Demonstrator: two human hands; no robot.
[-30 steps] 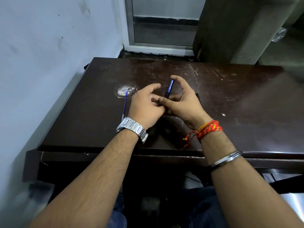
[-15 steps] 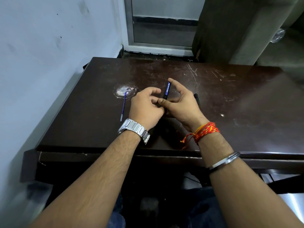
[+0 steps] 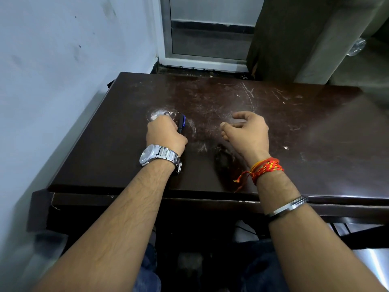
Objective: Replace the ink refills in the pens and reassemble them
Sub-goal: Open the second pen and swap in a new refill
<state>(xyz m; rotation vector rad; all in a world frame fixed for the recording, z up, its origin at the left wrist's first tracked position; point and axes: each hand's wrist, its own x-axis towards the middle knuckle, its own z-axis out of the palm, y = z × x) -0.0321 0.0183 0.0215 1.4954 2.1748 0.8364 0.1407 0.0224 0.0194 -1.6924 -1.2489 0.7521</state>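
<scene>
Dark plastic, light and stiff: the pen barrel (image 3: pixel 181 124) sits in our left hand (image 3: pixel 165 133), fingers curled around it low over the wooden table (image 3: pixel 315 127). Our right hand (image 3: pixel 247 131) hovers loosely spread, holding nothing. We'd pinch the slippery barrel mid-length.

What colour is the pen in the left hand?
Black with a blue strip, seen in the head view: pen, left hand.
</scene>
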